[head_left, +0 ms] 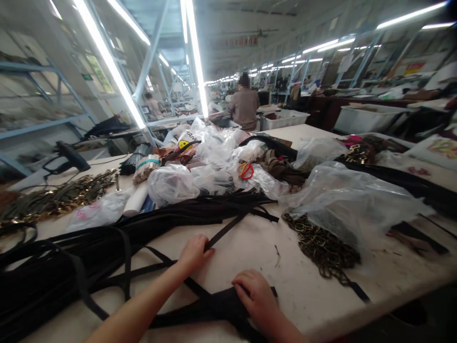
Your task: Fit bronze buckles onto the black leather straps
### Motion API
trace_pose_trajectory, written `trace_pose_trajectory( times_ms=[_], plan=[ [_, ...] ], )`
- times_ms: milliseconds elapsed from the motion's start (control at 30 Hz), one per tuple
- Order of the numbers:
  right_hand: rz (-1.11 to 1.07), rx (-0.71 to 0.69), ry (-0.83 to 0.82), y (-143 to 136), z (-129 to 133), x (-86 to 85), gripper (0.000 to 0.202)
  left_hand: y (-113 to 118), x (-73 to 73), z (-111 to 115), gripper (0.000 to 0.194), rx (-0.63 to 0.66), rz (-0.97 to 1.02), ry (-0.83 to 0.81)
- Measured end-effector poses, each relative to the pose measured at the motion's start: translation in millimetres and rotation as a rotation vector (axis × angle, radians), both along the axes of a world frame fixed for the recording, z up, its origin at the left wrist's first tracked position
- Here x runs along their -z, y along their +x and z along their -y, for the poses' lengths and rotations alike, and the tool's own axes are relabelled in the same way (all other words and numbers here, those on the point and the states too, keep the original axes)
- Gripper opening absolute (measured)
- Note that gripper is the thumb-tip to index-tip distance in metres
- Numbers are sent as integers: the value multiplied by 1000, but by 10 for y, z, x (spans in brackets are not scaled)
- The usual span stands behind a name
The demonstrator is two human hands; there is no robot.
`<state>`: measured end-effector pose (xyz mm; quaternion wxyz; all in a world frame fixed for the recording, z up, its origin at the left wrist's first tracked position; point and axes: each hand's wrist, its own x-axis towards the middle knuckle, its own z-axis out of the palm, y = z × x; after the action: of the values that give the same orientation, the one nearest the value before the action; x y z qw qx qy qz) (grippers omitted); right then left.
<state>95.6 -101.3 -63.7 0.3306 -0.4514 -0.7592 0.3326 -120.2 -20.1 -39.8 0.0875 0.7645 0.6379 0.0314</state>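
Note:
My left hand (195, 252) is closed around a flat black strap (228, 228), which runs up toward a long bundle of similar straps. Lower down, my right hand (255, 290) has its fingers curled over the ends of a smaller stack of black straps (217, 307) on the table. A bit of strap shows past its far side. The big bundle of black straps (107, 243) covers the table's left side, with several loose loops lying across it.
Chain-like metal hardware (326, 245) lies to the right, partly under a clear plastic bag (350, 195). Behind are more plastic bags (174, 183), red-and-yellow scissor handles (246, 171), a white roll (135, 200) and a dark handheld device (69, 157). A person (244, 105) is farther back.

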Motion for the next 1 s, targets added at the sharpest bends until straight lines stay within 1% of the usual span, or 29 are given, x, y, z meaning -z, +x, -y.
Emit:
trace_pose_trajectory(
  times_ms=[100,200,300,367,433,467,533,567,667,733,767,800,867,933,1000],
  plan=[
    [-50,14,-21,6,-13,-10,15,295,18,98,29,98,105,-76],
    [-158,76,-51,39,-28,-6,16,601,14,77,29,140,161,-196],
    [-305,235,-69,122,-73,-26,19,920,25,-12,30,167,215,-264],
    [-367,362,-51,221,-130,-56,19,1125,39,-74,37,227,285,-280],
    [-370,461,-11,366,-198,-86,19,1297,46,-120,39,300,344,-296],
    [-341,502,15,457,-234,-96,19,1363,45,-135,37,334,358,-305],
    [-204,580,71,665,-304,-103,20,1447,31,-150,30,368,361,-306],
    [-89,628,91,775,-340,-100,20,1467,18,-151,27,360,350,-299],
    [389,761,99,1066,-467,-77,19,1473,-31,-143,24,272,313,-294],
    [679,784,80,1185,-574,-65,14,1464,-65,-135,21,205,331,-318],
    [786,774,71,1220,-629,-61,14,1462,-82,-131,21,173,364,-343],
    [864,750,66,1241,-683,-60,15,1460,-100,-128,21,137,410,-384],
    [941,695,58,1258,-773,-64,19,1454,-143,-119,21,44,554,-524],
    [950,639,57,1265,-826,-80,21,1441,-198,-107,21,-52,742,-686],
    [942,600,66,1274,-839,-112,20,1417,-256,-87,20,-117,923,-813]
  ],
)
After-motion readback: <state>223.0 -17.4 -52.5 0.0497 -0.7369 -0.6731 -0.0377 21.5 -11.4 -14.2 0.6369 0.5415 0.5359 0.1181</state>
